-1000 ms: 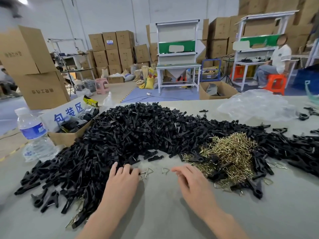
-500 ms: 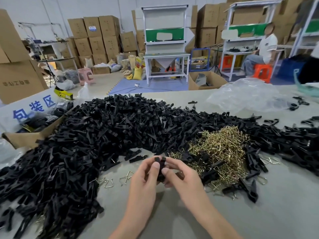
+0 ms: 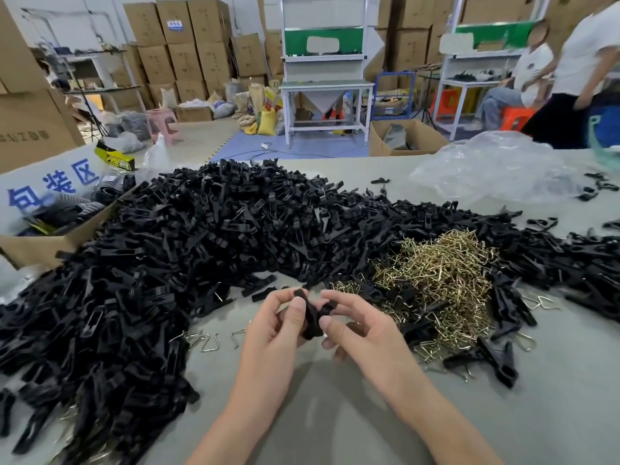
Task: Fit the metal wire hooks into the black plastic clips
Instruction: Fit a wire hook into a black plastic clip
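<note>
Two hands meet over the near-middle of the surface [image 3: 335,414], both pinching one black clip [image 3: 313,317]. Left hand [image 3: 273,327] has thumb and fingers [image 3: 297,308] closed on the clip's left side; right hand [image 3: 360,330] is closed on its right side, thumb on top. Can't tell if a hook is already in the clip; none visible between the hands.

Risks, as a guess: the clip is small and held only at the fingertips, so a hard push could twist it out and drop it into the black pile, where it would be lost among identical parts. A springy wire could also slip off the slot and poke a fingertip, or seat on one side only.

The clip pile [image 3: 201,246] runs from the left edge across the far middle to the right edge. The brass-coloured hook heap [image 3: 443,280] sits right of the hands, touching the clips. A few loose hooks [image 3: 209,342] lie just left of the left hand. Box [image 3: 37,246] at the far-left edge, clear bag [image 3: 496,169] at the far-right.

Room: warehouse, stacked cartons, white workbenches, people by the right-hand bench.
</note>
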{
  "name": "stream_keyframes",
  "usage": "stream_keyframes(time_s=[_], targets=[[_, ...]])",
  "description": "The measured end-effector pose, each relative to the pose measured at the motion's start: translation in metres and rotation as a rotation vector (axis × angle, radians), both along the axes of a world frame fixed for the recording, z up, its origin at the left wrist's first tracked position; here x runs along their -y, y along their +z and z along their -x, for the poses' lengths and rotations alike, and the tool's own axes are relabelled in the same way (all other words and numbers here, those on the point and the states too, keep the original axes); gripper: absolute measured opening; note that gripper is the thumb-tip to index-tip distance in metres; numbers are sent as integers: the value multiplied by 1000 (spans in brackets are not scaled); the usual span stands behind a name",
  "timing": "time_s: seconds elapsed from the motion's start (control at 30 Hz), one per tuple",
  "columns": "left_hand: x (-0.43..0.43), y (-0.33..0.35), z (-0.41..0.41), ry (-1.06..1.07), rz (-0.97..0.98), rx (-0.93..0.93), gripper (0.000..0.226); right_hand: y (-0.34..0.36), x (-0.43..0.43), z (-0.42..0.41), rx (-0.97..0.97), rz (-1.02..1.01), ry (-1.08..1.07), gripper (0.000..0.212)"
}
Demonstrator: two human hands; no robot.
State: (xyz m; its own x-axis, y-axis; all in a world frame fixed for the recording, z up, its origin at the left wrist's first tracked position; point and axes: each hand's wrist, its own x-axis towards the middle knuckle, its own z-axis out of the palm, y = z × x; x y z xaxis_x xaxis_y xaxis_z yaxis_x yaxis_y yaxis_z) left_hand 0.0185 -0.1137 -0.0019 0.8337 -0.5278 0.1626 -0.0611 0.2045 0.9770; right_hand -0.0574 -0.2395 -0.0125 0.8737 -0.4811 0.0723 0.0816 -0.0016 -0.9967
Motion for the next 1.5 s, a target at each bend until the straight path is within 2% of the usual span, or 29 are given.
stream_keyframes(time_s=[0.13, 0.27, 0.37, 0.43, 0.47, 0.57, 0.7, 0.8, 0.93, 1.03, 1.17, 1.5], targets=[[1, -1, 3, -20, -24, -56, 19, 5, -2, 3, 35, -51, 3, 31], [0, 1, 4, -1, -7, -143, 18, 7, 0, 5, 61, -100, 27, 20], [-2, 4, -4, 113, -5, -119, 17, 9, 6, 5, 112, -249, -28, 13], [-2, 6, -9, 153, 99, -213, 12, 9, 8, 5, 143, -352, -78, 19], [-2, 8, -10, 135, 160, -293, 8, 9, 9, 4, 152, -380, -92, 22], [-3, 12, -8, 31, 253, -470, 20, 8, 9, 2, 159, -417, -89, 25], [-3, 11, -6, -82, 286, -540, 23, 7, 8, 2, 131, -425, -51, 27], [1, 6, -4, -23, 221, -435, 31, 7, 6, 2, 95, -428, 4, 30], [-2, 2, -3, 86, -15, -79, 29, 8, 3, 3, 79, -419, 37, 38], [-2, 2, 2, 93, -75, 76, 24, 12, 1, 4, 109, -381, 54, 31], [2, 5, 10, 94, -72, 107, 16, 13, 1, 4, 128, -376, 45, 26], [3, 3, 14, 155, -93, 159, 17, 10, 1, 5, 141, -331, 71, 31]])
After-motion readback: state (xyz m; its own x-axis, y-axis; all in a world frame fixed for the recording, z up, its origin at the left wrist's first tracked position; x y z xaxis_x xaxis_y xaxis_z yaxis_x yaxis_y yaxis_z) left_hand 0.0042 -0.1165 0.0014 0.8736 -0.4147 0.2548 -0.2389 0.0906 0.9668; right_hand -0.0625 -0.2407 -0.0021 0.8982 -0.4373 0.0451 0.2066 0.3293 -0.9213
